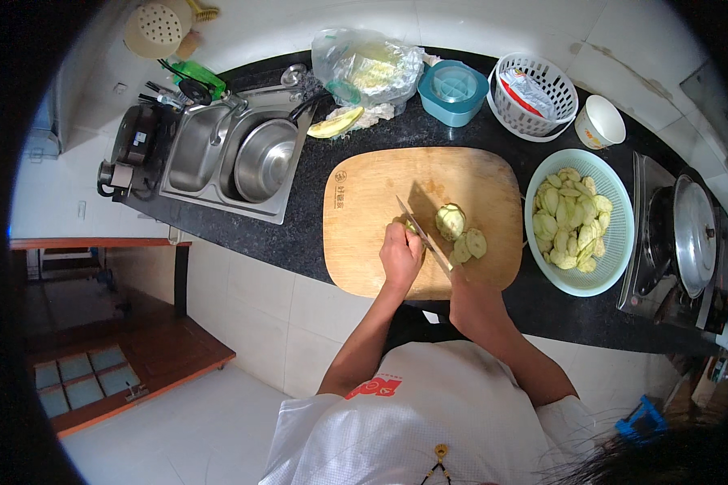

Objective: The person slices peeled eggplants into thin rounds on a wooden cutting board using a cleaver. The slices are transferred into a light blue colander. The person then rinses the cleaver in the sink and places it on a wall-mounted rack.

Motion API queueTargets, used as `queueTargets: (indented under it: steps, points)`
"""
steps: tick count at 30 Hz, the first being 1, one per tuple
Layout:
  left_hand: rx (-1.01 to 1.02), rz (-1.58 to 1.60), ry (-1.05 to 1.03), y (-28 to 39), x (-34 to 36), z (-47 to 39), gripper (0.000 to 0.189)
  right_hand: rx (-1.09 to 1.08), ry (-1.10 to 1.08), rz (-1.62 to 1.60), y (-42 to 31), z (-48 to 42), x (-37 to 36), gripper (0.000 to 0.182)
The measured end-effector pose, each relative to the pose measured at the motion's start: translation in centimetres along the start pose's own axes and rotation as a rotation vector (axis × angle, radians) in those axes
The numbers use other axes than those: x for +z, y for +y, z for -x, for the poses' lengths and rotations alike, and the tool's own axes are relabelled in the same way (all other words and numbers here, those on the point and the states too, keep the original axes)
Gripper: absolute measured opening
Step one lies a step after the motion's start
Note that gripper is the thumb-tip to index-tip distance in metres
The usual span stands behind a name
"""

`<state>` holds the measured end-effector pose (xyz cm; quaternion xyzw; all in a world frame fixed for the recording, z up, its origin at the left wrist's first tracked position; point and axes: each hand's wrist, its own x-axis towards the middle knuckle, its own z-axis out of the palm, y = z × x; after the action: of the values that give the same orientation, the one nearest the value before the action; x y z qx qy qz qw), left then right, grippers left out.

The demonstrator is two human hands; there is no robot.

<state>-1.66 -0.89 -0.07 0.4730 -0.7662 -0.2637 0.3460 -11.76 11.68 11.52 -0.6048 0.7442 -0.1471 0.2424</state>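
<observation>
My right hand (476, 303) grips a kitchen knife (424, 233), its blade slanting up and left over the wooden cutting board (364, 182). Against the blade's left side, my left hand (402, 251) is curled over a pale green vegetable piece (410, 226), mostly hidden by the fingers. Right of the blade lies a peeled vegetable chunk (451, 221), possibly eggplant, with a few round cut slices (476, 242) beside it. More slices (570, 212) fill much of a pale green plastic colander (623, 242) to the right of the board.
Left is a double steel sink (188, 151) with a steel pot (267, 160) in it. Behind the board are a plastic bag (370, 66), a long yellowish piece (337, 123), a blue container (453, 94), a white basket (537, 91) and a paper cup (600, 121). A lidded pan (694, 236) sits far right.
</observation>
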Motion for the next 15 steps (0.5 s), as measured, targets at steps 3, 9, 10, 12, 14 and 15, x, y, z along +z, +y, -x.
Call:
queueTargets:
  steps: [3,9,10,12,14,15]
  points:
    - [0.006,0.005,0.017,0.2,0.0,-0.1,0.006,-0.001,0.105,-0.025,0.3,-1.1,2.3,0.022]
    - [0.055,-0.008,0.038,0.2,0.3,-0.3,0.007,0.081,0.026,-0.102,0.9,-4.8,3.3,0.021]
    - [0.043,-0.016,0.033,0.1,0.3,-0.3,0.008,0.082,0.000,-0.103,0.8,-4.6,3.0,0.020]
    - [0.034,-0.033,0.026,-0.1,0.3,-0.4,0.009,0.080,-0.054,-0.103,0.6,-3.8,1.8,0.020]
    - [0.024,-0.058,0.010,-0.8,0.2,0.0,0.010,0.018,-0.050,-0.059,0.3,-2.4,0.8,0.021]
    - [0.042,-0.035,0.026,-0.5,0.2,-0.1,0.008,-0.012,-0.039,-0.036,0.4,-1.8,0.4,0.021]
